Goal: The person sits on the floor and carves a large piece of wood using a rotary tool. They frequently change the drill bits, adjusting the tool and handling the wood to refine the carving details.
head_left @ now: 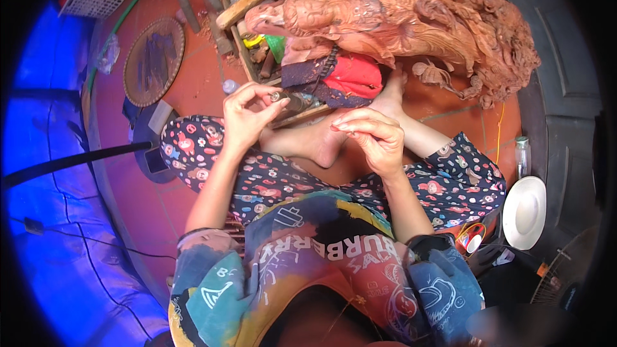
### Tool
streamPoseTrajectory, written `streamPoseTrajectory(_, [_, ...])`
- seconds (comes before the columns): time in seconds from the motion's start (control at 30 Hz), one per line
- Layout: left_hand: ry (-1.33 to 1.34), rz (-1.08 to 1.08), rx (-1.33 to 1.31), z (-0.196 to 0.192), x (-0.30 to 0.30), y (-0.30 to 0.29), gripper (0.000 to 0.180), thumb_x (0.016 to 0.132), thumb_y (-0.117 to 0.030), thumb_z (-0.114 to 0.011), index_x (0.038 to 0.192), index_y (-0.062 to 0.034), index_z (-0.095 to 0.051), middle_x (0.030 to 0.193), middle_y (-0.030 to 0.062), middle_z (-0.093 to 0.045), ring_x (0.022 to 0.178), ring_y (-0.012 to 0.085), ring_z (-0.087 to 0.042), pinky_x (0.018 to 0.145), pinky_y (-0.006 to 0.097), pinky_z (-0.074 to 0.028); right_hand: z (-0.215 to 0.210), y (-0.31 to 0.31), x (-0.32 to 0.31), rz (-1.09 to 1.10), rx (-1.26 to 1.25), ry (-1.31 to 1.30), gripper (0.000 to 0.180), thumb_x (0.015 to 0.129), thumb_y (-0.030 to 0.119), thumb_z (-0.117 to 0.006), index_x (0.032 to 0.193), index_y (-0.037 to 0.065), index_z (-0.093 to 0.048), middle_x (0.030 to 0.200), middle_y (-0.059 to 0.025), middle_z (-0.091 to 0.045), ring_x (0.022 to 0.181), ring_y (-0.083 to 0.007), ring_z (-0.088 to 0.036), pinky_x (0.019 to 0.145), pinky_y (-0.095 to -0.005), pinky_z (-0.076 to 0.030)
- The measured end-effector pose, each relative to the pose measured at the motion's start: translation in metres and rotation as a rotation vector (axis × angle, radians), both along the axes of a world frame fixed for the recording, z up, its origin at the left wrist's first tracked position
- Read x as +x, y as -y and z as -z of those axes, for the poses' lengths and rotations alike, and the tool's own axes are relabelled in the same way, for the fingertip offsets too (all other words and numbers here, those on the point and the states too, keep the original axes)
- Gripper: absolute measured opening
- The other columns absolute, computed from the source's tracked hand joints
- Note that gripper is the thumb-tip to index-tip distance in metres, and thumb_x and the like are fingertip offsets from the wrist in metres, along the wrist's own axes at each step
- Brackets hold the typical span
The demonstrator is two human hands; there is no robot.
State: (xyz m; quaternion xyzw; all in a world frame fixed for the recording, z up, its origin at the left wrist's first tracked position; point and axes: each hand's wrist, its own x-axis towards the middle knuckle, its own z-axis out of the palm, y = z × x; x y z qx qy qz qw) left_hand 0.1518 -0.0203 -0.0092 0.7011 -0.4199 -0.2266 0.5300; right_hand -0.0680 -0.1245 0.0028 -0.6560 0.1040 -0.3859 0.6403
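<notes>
Ahead: carved wooden sculpture (411, 19) on red cloth (353, 76) beyond both hands | left hand (247, 115) pinches small round metal piece (275, 96) at fingertips | right hand (373, 138) curled, holding nothing visible, near it.

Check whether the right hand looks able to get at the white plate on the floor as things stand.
Probably yes: the right hand is up over the lap, and the white plate lies on the floor on that same side, with only the knee between them.

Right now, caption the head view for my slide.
Seated cross-legged, left hand pinches a small round metal piece, right hand beside it, before a reddish wood carving.
</notes>
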Motion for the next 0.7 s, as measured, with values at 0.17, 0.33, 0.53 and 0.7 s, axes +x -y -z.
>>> streamPoseTrajectory(0.17, [0.178, 0.14, -0.503, -0.03, -0.036, 0.023, 0.026, 0.064, -0.001, -0.08, 0.081, -0.0024, -0.06, 0.091, 0.012, -0.062, 0.102, 0.0243, -0.059, 0.075, 0.031, -0.053, -0.012, 0.011, -0.002, 0.029, -0.059, 0.072, 0.018, 0.08, -0.006, -0.063, 0.094, 0.0, -0.07, 0.093, -0.0106, -0.063, 0.09, -0.0206, -0.063, 0.076, -0.029, -0.052])
streamPoseTrajectory(0.33, [0.225, 0.401, -0.591, -0.067, -0.06, 0.035, 0.028, 0.069, 0.001, -0.076, 0.094, 0.0026, -0.062, 0.097, 0.018, -0.067, 0.091, 0.0297, -0.067, 0.078, 0.038, -0.055, -0.038, 0.017, -0.01, 0.117, -0.098, 0.145, 0.019, 0.076, -0.007, -0.065, 0.093, 0.0, -0.071, 0.09, -0.0103, -0.063, 0.089, -0.0225, -0.065, 0.079, -0.0321, -0.053])
streamPoseTrajectory(0.53, [0.293, 0.442, -0.689, -0.071, -0.071, 0.046, 0.031, 0.068, 0.001, -0.075, 0.097, 0.0049, -0.064, 0.093, 0.0171, -0.069, 0.088, 0.0301, -0.068, 0.084, 0.042, -0.054, -0.045, 0.024, -0.025, 0.188, -0.227, 0.192, 0.014, 0.072, -0.007, -0.069, 0.084, 0.0, -0.071, 0.084, -0.0092, -0.065, 0.091, -0.0295, -0.066, 0.078, -0.0359, -0.054])
streamPoseTrajectory(0.7, [0.306, 0.441, -0.648, -0.071, -0.077, 0.044, 0.027, 0.069, 0.001, -0.073, 0.095, 0.0038, -0.065, 0.092, 0.0163, -0.069, 0.087, 0.0303, -0.068, 0.083, 0.041, -0.054, -0.042, 0.015, -0.015, 0.17, -0.118, 0.28, 0.016, 0.07, -0.005, -0.071, 0.085, 0.0, -0.07, 0.083, -0.0099, -0.064, 0.092, -0.033, -0.065, 0.084, -0.0424, -0.053])
